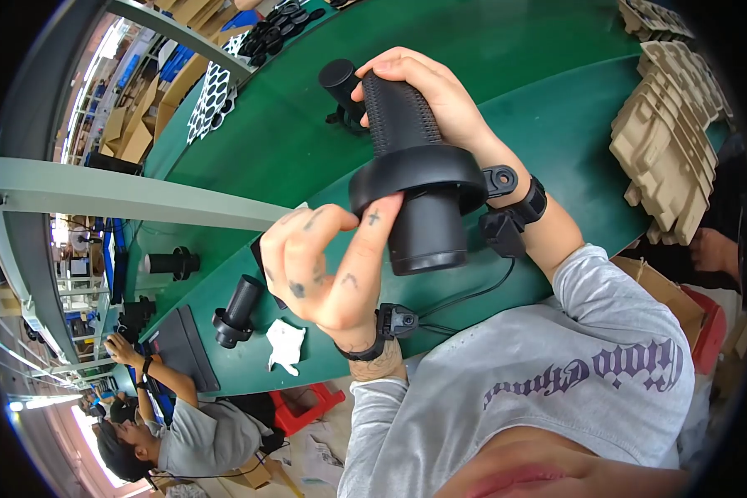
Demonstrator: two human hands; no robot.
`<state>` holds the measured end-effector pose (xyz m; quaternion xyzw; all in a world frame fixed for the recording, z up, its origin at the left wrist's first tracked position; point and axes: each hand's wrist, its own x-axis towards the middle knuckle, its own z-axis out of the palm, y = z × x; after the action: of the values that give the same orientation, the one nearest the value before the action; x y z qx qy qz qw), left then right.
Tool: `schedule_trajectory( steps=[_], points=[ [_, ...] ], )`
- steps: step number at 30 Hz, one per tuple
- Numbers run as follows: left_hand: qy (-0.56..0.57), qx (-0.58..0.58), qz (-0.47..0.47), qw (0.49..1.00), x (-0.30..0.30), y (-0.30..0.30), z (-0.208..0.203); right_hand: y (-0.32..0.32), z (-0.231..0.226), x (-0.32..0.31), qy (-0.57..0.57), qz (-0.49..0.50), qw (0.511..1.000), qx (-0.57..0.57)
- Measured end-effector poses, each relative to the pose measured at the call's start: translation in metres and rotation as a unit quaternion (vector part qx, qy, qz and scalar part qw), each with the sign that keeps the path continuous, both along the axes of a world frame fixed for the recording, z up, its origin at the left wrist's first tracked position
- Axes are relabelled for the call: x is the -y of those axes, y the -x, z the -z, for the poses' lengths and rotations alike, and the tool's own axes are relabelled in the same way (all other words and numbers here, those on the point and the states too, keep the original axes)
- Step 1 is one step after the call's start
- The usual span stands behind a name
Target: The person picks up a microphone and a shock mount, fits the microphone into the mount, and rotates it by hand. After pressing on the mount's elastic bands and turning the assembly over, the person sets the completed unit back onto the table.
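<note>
A black cylinder (428,234) with a wide ring collar (415,176) is held tilted above the green table. Its upper section has a dimpled sleeve with a stitched seam; the lower end is smooth. My right hand (452,104) wraps round the dimpled section from behind and the right. At the collar's lower left edge, my left hand (328,270) presses a fingertip against the rim, its other fingers curled. Behind the held piece stands a similar black cylinder (339,79), partly hidden by my right fingers. Another collared cylinder (239,307) lies left of my left hand.
Near the table's front edge lies a white cloth (286,346). A pale metal post (141,189) crosses at the left. Moulded cardboard trays (664,137) are stacked at the right. A co-worker (203,436) sits at the lower left by a dark mat (183,349).
</note>
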<state>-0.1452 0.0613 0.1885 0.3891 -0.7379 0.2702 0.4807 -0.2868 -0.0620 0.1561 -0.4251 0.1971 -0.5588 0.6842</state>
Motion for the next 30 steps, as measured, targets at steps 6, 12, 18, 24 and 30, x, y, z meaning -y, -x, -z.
schedule_trajectory(
  steps=[6, 12, 18, 24, 30],
  points=[
    [0.024, -0.064, -0.008, 0.998, 0.008, 0.004, 0.008, -0.001, 0.0, 0.0, 0.019, 0.021, 0.999, -0.024],
    [-0.016, -0.106, -0.017, 0.994, 0.007, 0.009, 0.007, 0.0, 0.001, 0.002, 0.045, 0.038, 0.998, -0.039],
    [-0.044, -0.133, 0.01, 0.99, 0.009, 0.008, 0.008, 0.002, -0.002, 0.001, 0.072, 0.05, 0.995, -0.041],
    [-0.07, -0.112, 0.051, 0.99, 0.006, 0.003, 0.005, 0.003, -0.006, -0.003, 0.028, 0.035, 0.999, -0.011],
    [-0.064, -0.081, 0.102, 0.989, -0.003, 0.003, -0.005, 0.002, -0.004, -0.004, -0.032, -0.001, 0.998, 0.045]
  ],
)
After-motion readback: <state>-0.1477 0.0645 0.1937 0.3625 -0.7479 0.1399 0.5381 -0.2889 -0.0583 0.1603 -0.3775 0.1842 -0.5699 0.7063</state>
